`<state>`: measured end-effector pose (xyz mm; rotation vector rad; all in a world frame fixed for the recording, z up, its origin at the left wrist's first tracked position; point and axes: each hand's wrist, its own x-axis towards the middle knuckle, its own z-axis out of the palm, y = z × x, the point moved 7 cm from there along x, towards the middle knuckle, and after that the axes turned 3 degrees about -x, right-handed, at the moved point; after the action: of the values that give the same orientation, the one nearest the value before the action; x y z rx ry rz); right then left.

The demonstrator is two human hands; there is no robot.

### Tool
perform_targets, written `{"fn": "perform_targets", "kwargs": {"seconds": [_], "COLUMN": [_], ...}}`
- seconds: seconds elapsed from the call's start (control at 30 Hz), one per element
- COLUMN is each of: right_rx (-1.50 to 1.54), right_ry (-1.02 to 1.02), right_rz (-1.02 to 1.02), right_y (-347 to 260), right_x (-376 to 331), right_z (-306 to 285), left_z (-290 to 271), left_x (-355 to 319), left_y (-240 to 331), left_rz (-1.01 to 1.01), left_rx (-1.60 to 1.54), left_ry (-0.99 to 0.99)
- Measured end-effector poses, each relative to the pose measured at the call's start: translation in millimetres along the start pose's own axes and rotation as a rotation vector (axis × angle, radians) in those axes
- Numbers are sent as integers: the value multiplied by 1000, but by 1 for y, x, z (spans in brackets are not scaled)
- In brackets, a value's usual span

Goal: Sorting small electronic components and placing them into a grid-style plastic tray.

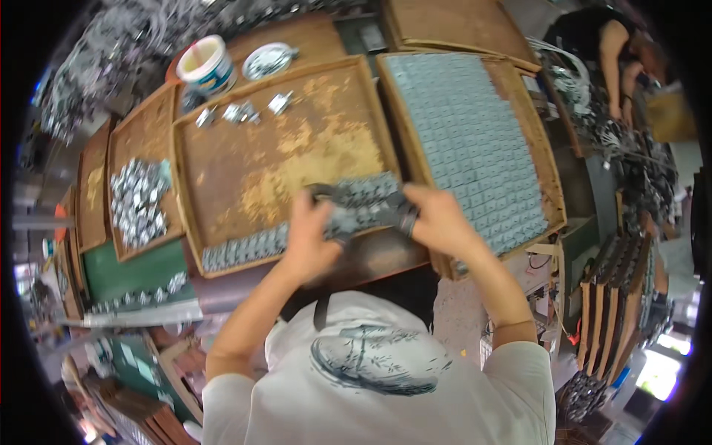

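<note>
In the head view, the person's left hand (308, 233) and right hand (441, 219) stand apart, over the near edge of a shallow brown wooden tray (219, 167). Between them lie rows of small dark-grey metal-looking pieces (363, 185), which continue along this edge toward the left. The fingers of both hands are bent at these pieces, with something black at the fingertips; because of blur, I cannot tell if they grip. Toward the far side of the tray lie a few shiny silver pieces (241, 113). Just beside, on the right, a second wooden tray (525, 122) carries many light-grey pieces (467, 126) in close rows.
</note>
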<state>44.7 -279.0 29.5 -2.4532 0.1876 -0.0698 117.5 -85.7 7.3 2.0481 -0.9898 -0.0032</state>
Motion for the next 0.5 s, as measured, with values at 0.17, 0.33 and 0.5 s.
{"fn": "perform_targets", "kwargs": {"seconds": [0.17, 0.33, 0.5], "right_rx": [-204, -426, -272], "right_ry": [552, 528, 269], "right_rz": [327, 599, 615], "right_y": [155, 283, 296], "right_x": [44, 76, 118], "right_z": [-131, -189, -159], "left_z": [3, 21, 31], "left_x": [2, -4, -30], "left_y": [-116, -135, -139], "left_rz": [-443, -718, -585], "left_rx": [-265, -332, -473], "left_ry": [-77, -314, -429]}}
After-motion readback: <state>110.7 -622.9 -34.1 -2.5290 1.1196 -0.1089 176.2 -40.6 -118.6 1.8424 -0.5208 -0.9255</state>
